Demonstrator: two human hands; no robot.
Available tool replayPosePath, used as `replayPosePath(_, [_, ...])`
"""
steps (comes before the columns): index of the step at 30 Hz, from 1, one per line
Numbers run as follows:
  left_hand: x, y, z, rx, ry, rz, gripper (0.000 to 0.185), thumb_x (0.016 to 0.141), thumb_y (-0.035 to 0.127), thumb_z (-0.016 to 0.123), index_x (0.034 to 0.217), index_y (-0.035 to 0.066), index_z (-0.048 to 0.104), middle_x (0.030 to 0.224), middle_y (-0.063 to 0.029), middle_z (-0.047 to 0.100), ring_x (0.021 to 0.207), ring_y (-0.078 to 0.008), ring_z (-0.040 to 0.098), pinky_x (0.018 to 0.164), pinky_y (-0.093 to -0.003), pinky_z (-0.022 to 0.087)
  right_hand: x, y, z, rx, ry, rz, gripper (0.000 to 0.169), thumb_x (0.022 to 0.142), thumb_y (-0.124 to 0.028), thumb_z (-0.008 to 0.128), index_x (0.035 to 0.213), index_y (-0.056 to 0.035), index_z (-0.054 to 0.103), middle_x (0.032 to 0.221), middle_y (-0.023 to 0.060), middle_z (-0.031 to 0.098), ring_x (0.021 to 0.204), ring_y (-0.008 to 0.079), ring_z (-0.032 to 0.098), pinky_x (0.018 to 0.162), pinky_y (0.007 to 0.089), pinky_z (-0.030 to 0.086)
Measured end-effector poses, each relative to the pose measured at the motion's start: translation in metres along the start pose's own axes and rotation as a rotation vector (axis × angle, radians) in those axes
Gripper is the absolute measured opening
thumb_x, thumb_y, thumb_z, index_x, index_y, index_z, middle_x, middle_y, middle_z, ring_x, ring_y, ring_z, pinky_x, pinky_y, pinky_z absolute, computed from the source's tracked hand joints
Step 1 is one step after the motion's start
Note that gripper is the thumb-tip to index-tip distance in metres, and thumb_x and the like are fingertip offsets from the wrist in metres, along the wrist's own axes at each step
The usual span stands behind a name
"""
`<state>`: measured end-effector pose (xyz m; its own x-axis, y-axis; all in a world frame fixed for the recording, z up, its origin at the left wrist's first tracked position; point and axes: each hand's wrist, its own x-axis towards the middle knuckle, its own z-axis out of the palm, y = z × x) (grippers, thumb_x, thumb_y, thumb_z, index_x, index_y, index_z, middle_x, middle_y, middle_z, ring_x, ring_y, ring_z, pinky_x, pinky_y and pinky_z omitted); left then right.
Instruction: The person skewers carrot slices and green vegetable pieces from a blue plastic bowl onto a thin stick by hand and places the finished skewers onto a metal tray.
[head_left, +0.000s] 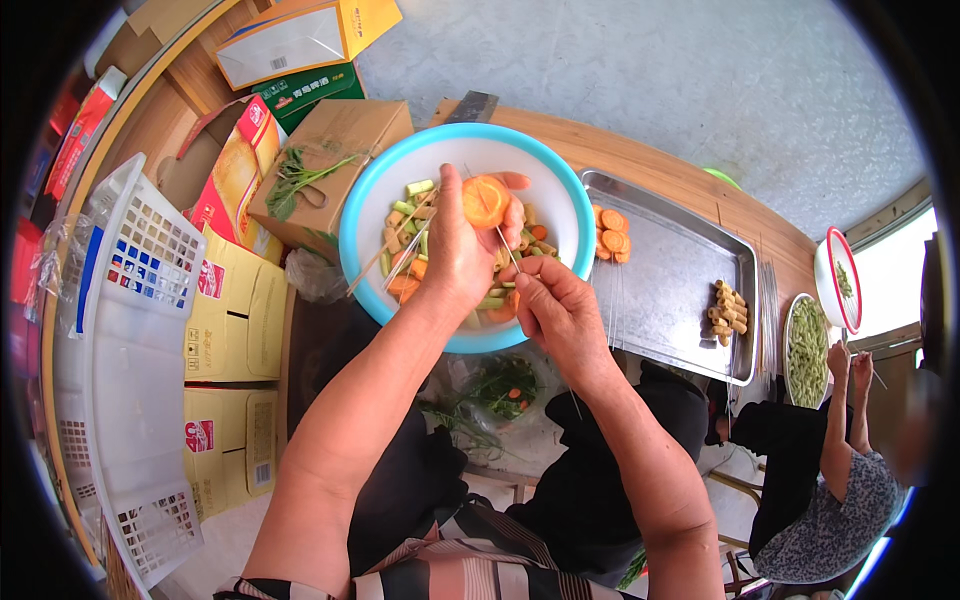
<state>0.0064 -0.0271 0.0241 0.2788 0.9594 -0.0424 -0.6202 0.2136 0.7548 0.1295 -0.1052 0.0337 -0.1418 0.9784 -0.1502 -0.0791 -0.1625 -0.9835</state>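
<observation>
My left hand (469, 244) holds a round carrot slice (484, 201) over a white basin with a blue rim (352, 202). My right hand (551, 300) pinches a thin metal skewer (508, 246) whose upper part meets the slice. In the basin lie cut vegetables: pale green stem pieces (420, 187), brownish rolled pieces and carrot slices (403, 287). Several thin sticks (390, 244) lean in the basin at the left of my hand. On a metal tray (660, 187) to the right are skewered carrot slices (613, 231) and a cluster of skewered brown rolls (727, 311).
Cardboard boxes (330, 135) and a white plastic basket (135, 375) stand at left. Below the basin is a bag of greens (506, 386). Loose skewers (767, 315) lie right of the tray, near a bowl of green pieces (808, 352). Another person (832, 502) sits at far right.
</observation>
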Motion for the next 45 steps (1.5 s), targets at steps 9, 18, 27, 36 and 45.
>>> replayPosePath(9, [-0.002, -0.009, 0.006, -0.012, -0.017, -0.138, 0.070, 0.096, 0.062, 0.023, 0.121, 0.004, 0.053, 0.094, -0.0063, 0.064, 0.079, -0.0126, 0.056, 0.068, -0.0269, 0.046, 0.008, 0.003, -0.010, 0.092, 0.059, 0.003, 0.018, 0.098, -0.019, 0.047, 0.098, -0.0065, 0.060, 0.056, -0.0032, 0.046, 0.045, 0.0035, 0.034, 0.042, 0.0186, 0.026])
replayPosePath(18, [0.007, 0.006, -0.054, 1.205, -0.088, -0.078, 0.026, 0.090, 0.030, 0.060, 0.088, 0.005, 0.066, 0.077, -0.0063, 0.063, 0.068, -0.0162, 0.061, 0.061, -0.0324, 0.048, -0.004, 0.000, -0.042, 0.052, 0.131, -0.042, 0.020, 0.098, -0.020, 0.047, 0.100, -0.0050, 0.061, 0.054, -0.0043, 0.042, 0.044, 0.0038, 0.032, 0.042, 0.0196, 0.025])
replayPosePath(27, [-0.017, -0.016, -0.102, 2.237, -0.288, -0.184, 0.014, 0.074, 0.019, 0.072, 0.074, 0.005, 0.069, 0.073, -0.0147, 0.065, 0.078, -0.0318, 0.064, 0.069, -0.0428, 0.049, -0.016, -0.004, -0.052, -0.011, 0.107, -0.051, 0.022, 0.098, -0.021, 0.047, 0.100, -0.0042, 0.061, 0.053, -0.0045, 0.042, 0.045, 0.0038, 0.032, 0.042, 0.0198, 0.025])
replayPosePath(36, [-0.022, -0.017, -0.116, 2.413, -0.260, -0.055, 0.021, 0.066, 0.013, 0.076, 0.080, 0.001, 0.069, 0.086, -0.0155, 0.063, 0.084, -0.0318, 0.065, 0.071, -0.0419, 0.048, -0.017, -0.006, -0.054, -0.020, 0.097, -0.042, 0.021, 0.098, -0.021, 0.048, 0.099, -0.0035, 0.060, 0.054, -0.0041, 0.042, 0.046, 0.0042, 0.033, 0.042, 0.0205, 0.026])
replayPosePath(45, [-0.021, -0.029, -0.123, 2.539, -0.283, 0.022, 0.011, 0.070, 0.007, 0.070, 0.079, 0.000, 0.066, 0.088, -0.0137, 0.061, 0.081, -0.0288, 0.064, 0.069, -0.0385, 0.046, -0.016, -0.003, -0.056, 0.003, 0.101, -0.067, 0.018, 0.097, -0.017, 0.049, 0.094, -0.0038, 0.060, 0.050, -0.0022, 0.044, 0.041, 0.0044, 0.034, 0.041, 0.0208, 0.027])
